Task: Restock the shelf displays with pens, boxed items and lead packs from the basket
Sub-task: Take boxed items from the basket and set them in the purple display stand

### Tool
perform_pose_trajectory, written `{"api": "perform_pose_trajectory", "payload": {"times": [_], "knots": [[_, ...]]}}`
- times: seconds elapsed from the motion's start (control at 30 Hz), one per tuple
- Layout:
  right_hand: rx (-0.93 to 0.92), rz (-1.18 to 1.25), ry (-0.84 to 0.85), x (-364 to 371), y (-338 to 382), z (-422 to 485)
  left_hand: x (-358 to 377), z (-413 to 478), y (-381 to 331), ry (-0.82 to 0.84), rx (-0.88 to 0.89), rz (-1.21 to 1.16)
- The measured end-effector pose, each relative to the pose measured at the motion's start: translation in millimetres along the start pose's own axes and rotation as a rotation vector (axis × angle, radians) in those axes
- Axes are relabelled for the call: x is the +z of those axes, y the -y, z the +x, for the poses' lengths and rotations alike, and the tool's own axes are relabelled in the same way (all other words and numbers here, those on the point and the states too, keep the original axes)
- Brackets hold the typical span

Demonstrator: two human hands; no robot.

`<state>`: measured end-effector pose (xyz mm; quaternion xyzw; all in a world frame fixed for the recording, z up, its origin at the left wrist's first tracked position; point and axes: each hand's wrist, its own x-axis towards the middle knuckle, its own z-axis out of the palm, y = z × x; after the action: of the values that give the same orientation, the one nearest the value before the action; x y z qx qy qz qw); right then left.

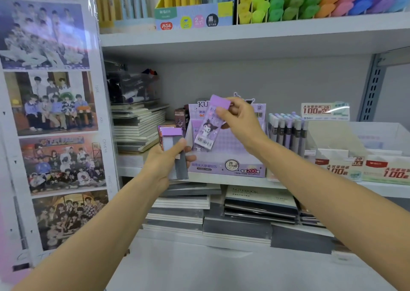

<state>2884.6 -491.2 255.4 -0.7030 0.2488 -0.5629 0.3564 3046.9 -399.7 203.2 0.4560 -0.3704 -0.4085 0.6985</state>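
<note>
While the right hand (pixel 240 122) pinches one purple lead pack (pixel 207 131) by its top end, thumb and curled fingers closed on the cap, the pack hangs tilted below and to the left of that hand. It sits over the open well of the purple display box (pixel 224 168), which stands directly under the hand. Lower and further left, the left hand (pixel 164 164) grips a small stack of packs (pixel 174 151), fingers wrapped behind it and the thumb pressed across the front.

The likeliest trouble is the pinch itself. Held only at one end, the pack can swing or slip, and because it is tilted its lower corner may catch the box's front wall instead of dropping in. It would then tip forward off the shelf edge (pixel 133 171) onto the notebooks (pixel 255 202) beneath both hands. The stack in the left hand looks unevenly aligned, so a loosened thumb could let the front pack slide out. Just right of the right wrist stands a row of pens (pixel 286 131), and a careless sweep of the forearm could topple them.
</note>
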Motion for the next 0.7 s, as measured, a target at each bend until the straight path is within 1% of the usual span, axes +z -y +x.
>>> {"api": "perform_pose_trajectory", "payload": {"times": [0.07, 0.1, 0.2, 0.27, 0.47, 0.57, 0.7], "knots": [[-0.014, -0.039, -0.106, -3.1, -4.1, 9.7, -6.2, 5.7, -0.5, -0.059, -0.085, -0.096], [-0.019, -0.071, -0.122, -4.0, -7.9, 13.3, -9.3, 7.7, -0.6, -0.063, -0.126, -0.130], [-0.009, -0.206, -0.065, 0.0, -21.7, 17.7, -14.7, 9.9, 0.8, -0.003, -0.191, -0.192], [-0.023, -0.294, -0.026, 7.1, -30.7, 16.1, -15.6, 10.7, 3.0, 0.016, -0.167, -0.175], [-0.084, -0.457, 0.062, 16.8, -50.2, 13.7, -18.2, 13.6, 13.6, 0.107, 0.002, -0.085], [-0.139, -0.570, 0.132, 13.7, -48.1, 25.6, -20.2, 16.9, 18.8, 0.111, 0.049, -0.052], [-0.210, -0.691, 0.201, 25.1, -44.8, 33.5, -21.2, 23.5, 21.4, 0.087, 0.062, -0.059]]}}
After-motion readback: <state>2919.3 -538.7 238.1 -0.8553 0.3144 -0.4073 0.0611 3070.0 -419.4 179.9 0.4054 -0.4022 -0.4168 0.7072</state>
